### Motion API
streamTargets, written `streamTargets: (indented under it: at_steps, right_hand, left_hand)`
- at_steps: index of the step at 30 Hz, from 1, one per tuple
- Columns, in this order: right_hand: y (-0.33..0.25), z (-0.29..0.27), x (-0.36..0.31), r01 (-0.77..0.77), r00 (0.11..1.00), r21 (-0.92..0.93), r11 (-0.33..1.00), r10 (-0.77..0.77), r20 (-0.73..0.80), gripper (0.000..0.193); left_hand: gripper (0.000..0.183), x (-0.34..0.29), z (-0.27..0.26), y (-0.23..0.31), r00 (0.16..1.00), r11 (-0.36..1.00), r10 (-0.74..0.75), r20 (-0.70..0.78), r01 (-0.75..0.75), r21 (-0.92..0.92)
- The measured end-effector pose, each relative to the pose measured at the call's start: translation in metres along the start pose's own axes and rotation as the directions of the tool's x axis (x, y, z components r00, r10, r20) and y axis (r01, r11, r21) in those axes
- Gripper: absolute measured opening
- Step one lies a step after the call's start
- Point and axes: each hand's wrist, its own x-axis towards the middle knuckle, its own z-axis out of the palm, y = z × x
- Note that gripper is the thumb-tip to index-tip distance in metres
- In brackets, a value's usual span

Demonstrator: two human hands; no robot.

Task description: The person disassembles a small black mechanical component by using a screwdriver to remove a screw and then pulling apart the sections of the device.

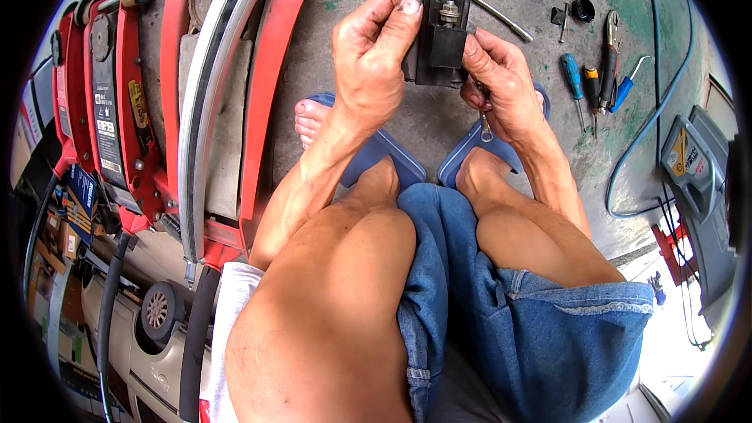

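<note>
My left hand [368, 66] is closed on the left edge of a black rectangular block [440, 45], its thumb along the upper corner. A metal bolt with a nut [449, 12] sits in a recess at the block's far end. My right hand [507, 82] is closed round a small ring spanner [486, 133], whose ring end pokes out below the fingers. That hand's thumb and fingertips also press against the block's right side. The block is held up over the floor between my feet; its underside is hidden.
An L-shaped socket wrench [497, 9] lies on the concrete beyond my right hand. Farther right are a teal screwdriver [573, 78], locking pliers [609, 55], a blue-handled pick [623, 94] and a black cap [583, 9]. A blue hose [656, 113] curves there. Red floor jacks [270, 70] stand left.
</note>
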Motion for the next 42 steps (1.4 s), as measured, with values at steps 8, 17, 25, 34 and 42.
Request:
streamTargets:
  at_steps: [8,17,25,34,42]
  right_hand:
    - [-0.002,0.0,0.0,0.022,1.0,0.016,1.0,-0.022,-0.01,0.044]
    - [0.002,-0.002,0.001,0.067,0.997,-0.017,0.998,-0.067,-0.049,0.045]
    - [0.002,-0.003,0.001,0.08,0.994,-0.023,0.996,-0.082,-0.067,0.045]
    - [0.001,-0.002,-0.001,0.108,0.99,-0.047,0.993,-0.112,-0.082,0.049]
    - [0.005,-0.004,0.0,0.112,0.991,-0.086,0.99,-0.118,-0.066,0.051]
  left_hand:
    - [0.024,-0.001,-0.004,0.007,0.992,0.991,-0.047,0.115,0.06,-0.116]
    - [0.031,-0.003,-0.003,0.012,0.987,0.99,-0.022,0.159,0.043,-0.131]
    - [0.044,-0.002,0.0,0.02,0.977,0.993,-0.118,0.177,0.121,-0.004]
    - [0.043,-0.003,-0.004,0.024,0.97,0.984,-0.155,0.188,0.168,-0.056]
    - [0.039,-0.004,-0.004,0.024,0.969,0.98,-0.162,0.187,0.181,-0.089]
